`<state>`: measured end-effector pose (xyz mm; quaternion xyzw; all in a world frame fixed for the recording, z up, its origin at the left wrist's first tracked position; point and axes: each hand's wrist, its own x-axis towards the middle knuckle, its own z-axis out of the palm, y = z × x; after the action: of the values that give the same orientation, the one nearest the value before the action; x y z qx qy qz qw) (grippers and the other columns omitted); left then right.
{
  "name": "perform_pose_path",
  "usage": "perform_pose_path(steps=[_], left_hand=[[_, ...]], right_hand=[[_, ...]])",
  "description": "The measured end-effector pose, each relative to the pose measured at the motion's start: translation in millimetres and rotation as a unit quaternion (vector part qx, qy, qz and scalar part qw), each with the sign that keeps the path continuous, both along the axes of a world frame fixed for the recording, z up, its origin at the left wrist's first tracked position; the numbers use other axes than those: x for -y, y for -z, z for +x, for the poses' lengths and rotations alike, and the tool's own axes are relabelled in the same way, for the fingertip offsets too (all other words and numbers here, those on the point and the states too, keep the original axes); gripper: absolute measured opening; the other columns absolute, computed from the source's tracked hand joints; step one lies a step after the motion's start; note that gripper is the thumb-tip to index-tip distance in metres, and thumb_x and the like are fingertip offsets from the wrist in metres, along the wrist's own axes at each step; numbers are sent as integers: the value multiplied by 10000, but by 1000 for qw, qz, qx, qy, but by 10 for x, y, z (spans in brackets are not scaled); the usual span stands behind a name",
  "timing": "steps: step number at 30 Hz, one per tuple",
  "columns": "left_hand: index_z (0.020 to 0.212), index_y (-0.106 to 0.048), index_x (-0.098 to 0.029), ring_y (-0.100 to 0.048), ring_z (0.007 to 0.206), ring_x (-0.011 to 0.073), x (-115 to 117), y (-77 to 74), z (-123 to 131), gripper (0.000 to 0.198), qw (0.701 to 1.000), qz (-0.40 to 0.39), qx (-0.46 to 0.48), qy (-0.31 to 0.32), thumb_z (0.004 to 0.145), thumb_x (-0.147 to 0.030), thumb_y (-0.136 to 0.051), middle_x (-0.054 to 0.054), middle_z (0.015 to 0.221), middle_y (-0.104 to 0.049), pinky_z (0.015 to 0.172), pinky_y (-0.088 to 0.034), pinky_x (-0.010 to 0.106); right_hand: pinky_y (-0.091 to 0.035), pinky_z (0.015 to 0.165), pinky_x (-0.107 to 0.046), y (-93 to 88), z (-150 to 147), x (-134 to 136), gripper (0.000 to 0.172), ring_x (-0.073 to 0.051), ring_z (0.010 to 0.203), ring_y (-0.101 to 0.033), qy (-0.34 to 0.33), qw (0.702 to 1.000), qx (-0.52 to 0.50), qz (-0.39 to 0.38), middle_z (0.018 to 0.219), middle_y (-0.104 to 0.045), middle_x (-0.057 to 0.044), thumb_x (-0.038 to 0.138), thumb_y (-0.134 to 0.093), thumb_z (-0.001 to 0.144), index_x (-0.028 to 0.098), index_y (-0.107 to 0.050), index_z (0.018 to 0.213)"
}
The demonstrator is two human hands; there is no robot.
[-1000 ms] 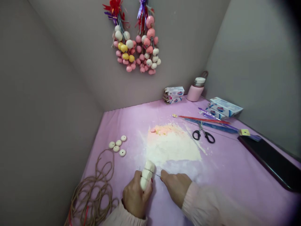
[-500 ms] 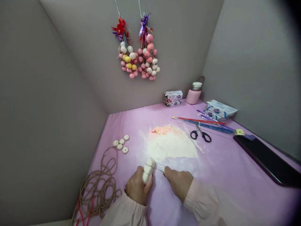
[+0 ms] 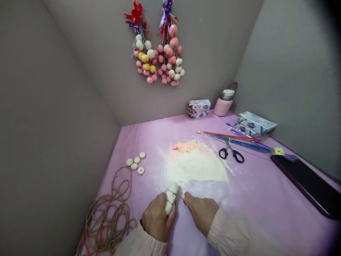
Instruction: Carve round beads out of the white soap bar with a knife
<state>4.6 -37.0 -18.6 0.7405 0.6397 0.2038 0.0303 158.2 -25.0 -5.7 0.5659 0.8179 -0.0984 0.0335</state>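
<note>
A white, round-ended bar [image 3: 172, 197], scored by crosswise grooves, points its long axis between twelve and one o'clock, at seven o'clock from the powder patch [image 3: 197, 170]. The left hand [image 3: 157, 217] grips it; at its three o'clock, the right hand [image 3: 200, 210] pinches a thin tool [image 3: 182, 198].

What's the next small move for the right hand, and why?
Probably work the thin tool along a groove in the white piece: the left hand grips the piece, its grooved sections sit together, and the right hand holds the tool right beside it.
</note>
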Motion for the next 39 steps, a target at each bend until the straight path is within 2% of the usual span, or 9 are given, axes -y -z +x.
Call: perform_pose_path(steps=[5,13,28,39], left_hand=[[722,-450,-220,-506,531,117,-16,-23,-24,194,998,-58,17,-1,737,-369,-327,-15,555,-527,468,-282,222],[773,-420,-258,-518,509,123,-60,-116,-30,163,988,-145,30,-44,734,-392,-335,-52,568,-543,447,-276,194],[814,-414,-273,-517,519,120,-48,-135,-14,168,984,-164,29,-58,726,-402,-355,-61,561,-516,450,-249,184],[798,-420,-266,-499,500,112,-43,-125,-9,175,985,-155,26,-69,703,-409,-389,-65,541,-502,445,-242,186]], right_hand=[[-276,439,-242,-64,-23,-39,187,-170,554,-575,7,999,-14,-37,624,-608,-2,240,-239,818,231,-425,836],[-310,449,-262,44,-40,-33,193,-195,559,-576,9,1000,-26,7,643,-611,-10,213,-222,817,239,-405,871],[-335,467,-269,-32,-30,24,210,-199,602,-578,16,999,-32,7,636,-605,-40,239,-216,820,214,-420,861],[-354,481,-270,-46,2,68,181,-198,619,-584,21,1000,-17,-3,656,-615,-48,139,-278,779,195,-440,840]])
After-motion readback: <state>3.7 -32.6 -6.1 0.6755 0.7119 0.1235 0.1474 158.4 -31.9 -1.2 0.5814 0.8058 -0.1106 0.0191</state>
